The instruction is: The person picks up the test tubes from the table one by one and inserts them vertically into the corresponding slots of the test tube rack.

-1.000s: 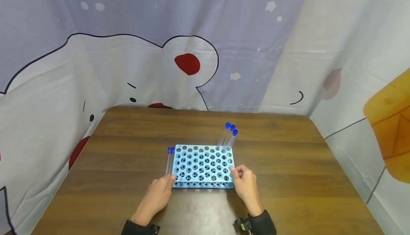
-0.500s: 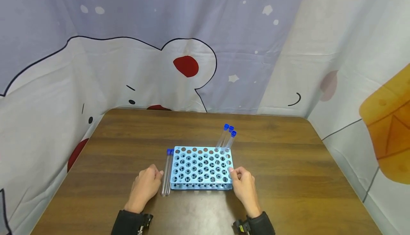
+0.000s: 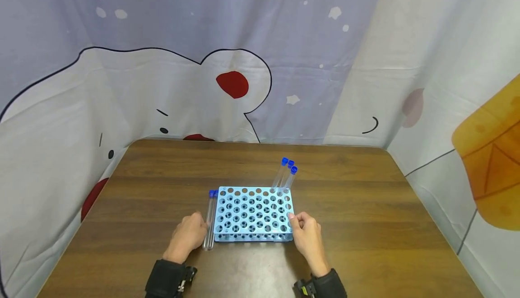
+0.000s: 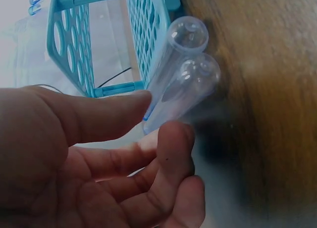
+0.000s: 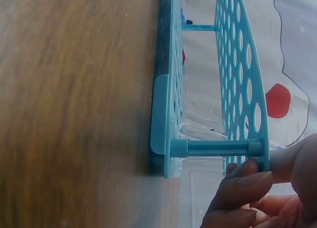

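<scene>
A light blue test tube rack (image 3: pixel 253 212) with rows of round holes stands on the table. My right hand (image 3: pixel 307 239) pinches the edge of its upper plate near the front right corner, as the right wrist view confirms. Two clear test tubes (image 3: pixel 209 221) with blue caps lie along the rack's left side, rounded ends toward me. My left hand (image 3: pixel 188 235) is beside them, its thumb and bent fingers apart around the tubes; no firm grip shows in the left wrist view. Three blue-capped tubes (image 3: pixel 286 174) lean in the rack's far right corner.
The brown wooden table (image 3: pixel 365 225) extends on both sides of the rack. A patterned curtain (image 3: pixel 162 90) hangs behind the table and along its sides.
My left hand has let go of the rack's front left corner, moved left, then come slightly back toward the two tubes. The right hand keeps its hold on the rack.
</scene>
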Motion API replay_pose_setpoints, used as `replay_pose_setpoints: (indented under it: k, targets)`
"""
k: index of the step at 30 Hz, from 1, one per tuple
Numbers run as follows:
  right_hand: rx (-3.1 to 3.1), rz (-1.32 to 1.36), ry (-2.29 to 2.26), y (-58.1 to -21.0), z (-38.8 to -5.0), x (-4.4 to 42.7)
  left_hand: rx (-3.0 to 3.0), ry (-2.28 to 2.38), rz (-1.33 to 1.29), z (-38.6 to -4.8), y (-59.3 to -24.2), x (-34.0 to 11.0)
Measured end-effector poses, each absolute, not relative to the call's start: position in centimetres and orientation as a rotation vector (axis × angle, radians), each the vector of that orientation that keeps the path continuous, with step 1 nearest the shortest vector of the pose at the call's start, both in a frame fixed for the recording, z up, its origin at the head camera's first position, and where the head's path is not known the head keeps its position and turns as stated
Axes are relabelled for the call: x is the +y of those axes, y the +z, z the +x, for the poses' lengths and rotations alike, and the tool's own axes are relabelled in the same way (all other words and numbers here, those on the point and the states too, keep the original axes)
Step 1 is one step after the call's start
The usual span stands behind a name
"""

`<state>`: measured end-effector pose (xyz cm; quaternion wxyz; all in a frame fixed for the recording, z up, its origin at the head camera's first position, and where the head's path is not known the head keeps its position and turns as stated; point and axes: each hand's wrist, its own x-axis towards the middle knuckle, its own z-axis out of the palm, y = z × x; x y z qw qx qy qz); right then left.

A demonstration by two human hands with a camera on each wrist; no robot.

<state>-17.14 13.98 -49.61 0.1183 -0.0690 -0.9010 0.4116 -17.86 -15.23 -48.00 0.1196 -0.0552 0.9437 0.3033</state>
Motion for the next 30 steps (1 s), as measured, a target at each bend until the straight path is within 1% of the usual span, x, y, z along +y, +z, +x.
replay_pose_setpoints:
  k: [13, 23, 26, 30]
  targets:
    - [-2.636, -0.203, 1.220, -49.3, -17.0, 14.1, 2.664, 0.904, -0.178, -17.7, -47.5, -14.8]
    - [-2.633, -0.209, 1.240, -49.4, -16.9, 13.9, 2.706, 0.894, -0.185, -17.7, -47.5, -15.1]
    - [-2.631, -0.201, 1.243, -49.4, -16.9, 13.9, 2.751, 0.912, -0.217, -17.7, -47.5, -15.3]
    - [-2.631, -0.208, 1.246, -49.2, -16.8, 13.9, 2.781, 0.942, -0.280, -17.7, -46.7, -15.2]
